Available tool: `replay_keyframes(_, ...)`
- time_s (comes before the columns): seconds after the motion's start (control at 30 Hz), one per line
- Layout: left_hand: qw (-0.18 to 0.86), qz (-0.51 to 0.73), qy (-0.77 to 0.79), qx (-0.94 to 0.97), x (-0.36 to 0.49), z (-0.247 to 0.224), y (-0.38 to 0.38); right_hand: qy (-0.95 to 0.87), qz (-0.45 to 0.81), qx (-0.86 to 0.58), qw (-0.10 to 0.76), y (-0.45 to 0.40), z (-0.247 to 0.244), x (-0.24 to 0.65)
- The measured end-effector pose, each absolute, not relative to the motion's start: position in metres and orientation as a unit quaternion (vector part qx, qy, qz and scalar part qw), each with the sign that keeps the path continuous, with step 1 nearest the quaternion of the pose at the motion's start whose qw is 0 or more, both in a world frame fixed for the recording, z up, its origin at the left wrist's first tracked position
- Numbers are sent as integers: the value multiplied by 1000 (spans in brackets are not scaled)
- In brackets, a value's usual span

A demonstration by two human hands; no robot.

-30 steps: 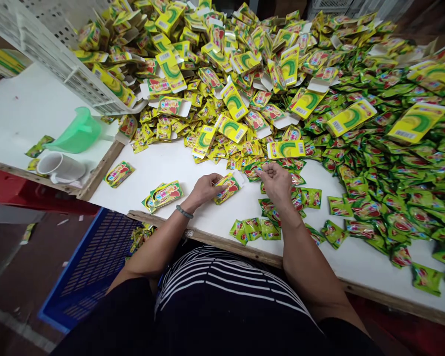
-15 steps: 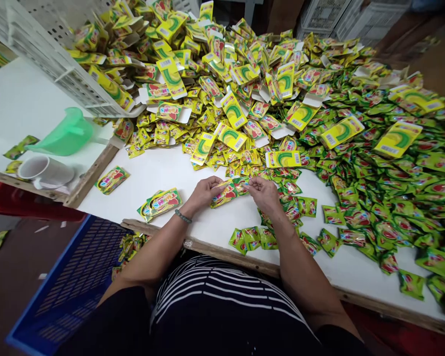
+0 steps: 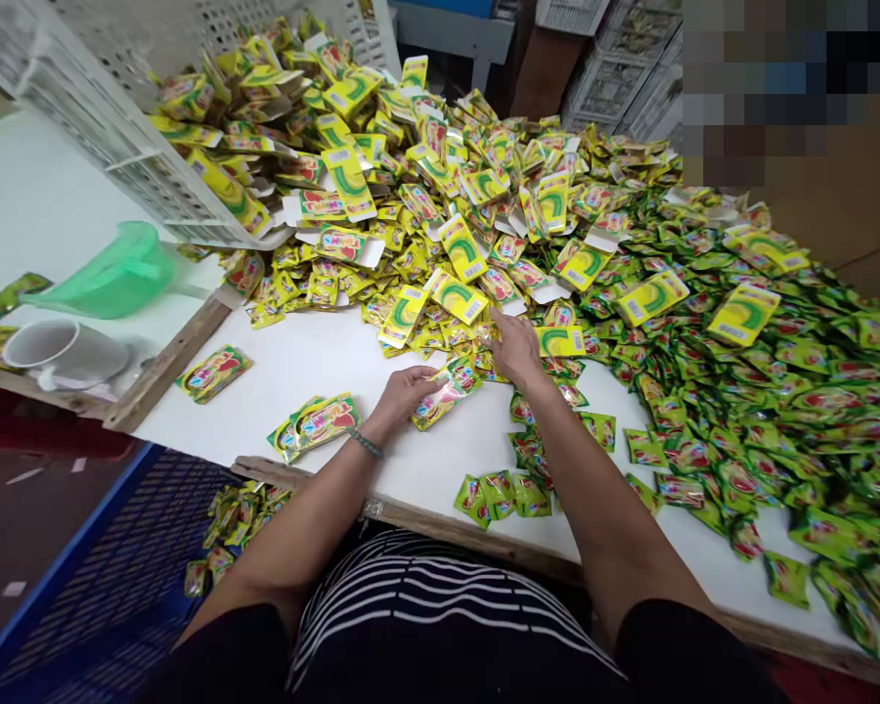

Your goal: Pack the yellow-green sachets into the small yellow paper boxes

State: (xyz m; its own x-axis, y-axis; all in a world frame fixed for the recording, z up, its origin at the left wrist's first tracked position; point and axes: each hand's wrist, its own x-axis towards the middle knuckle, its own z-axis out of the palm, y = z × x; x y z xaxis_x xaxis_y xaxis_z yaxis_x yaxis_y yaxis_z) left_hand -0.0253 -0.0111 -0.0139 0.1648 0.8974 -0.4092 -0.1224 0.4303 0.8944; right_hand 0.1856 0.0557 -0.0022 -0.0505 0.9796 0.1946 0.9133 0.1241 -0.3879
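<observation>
My left hand (image 3: 402,399) is closed on the left end of a small candy box (image 3: 449,393), printed in green, yellow and pink, held low over the white table. My right hand (image 3: 517,354) reaches to the near edge of the heap, fingers apart and touching small yellow sachets (image 3: 459,337); no held item shows in it. Near its wrist lies a yellow carton (image 3: 561,341). Green sachets (image 3: 529,452) lie under and beside my right forearm. Left of my left hand, a couple of filled packs (image 3: 321,422) overlap, and another pack (image 3: 214,374) lies farther left.
A white plastic crate (image 3: 147,186) lies tipped, spilling yellow cartons (image 3: 348,181) across the table. Green sachets (image 3: 733,420) cover the right side. At left are a green scoop (image 3: 113,274), a white mug (image 3: 66,352) and a wooden edge strip (image 3: 168,367). Below stands a blue crate (image 3: 80,577).
My right hand has left the box's right end and moved up to the yellow sachets. My left hand still holds the box, now slightly lower. The view has shifted a little.
</observation>
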Motion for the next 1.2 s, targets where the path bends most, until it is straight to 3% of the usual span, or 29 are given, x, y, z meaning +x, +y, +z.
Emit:
replay_keyframes(0.13, 652, 388, 527, 383, -25, -15, -14, -733, 41, -655, 179, 42, -2, 188)
replay_keyframes(0.4, 588, 369, 553, 460, -22, -17, -16, -613, 66, -666, 420, -14, -6, 196)
replay_keyframes(0.57, 598, 360, 540, 471, -22, -16, -16, -493, 238, -642, 537, -28, -17, 179)
replay_keyframes(0.93, 689, 341, 461, 445, -17, -4, -19, -586, 342, -574, 460, -30, -12, 182)
replay_keyframes(1.2, 735, 335, 456, 375, -18, 3, -21, -573, 395, -557, 454, -33, -21, 175)
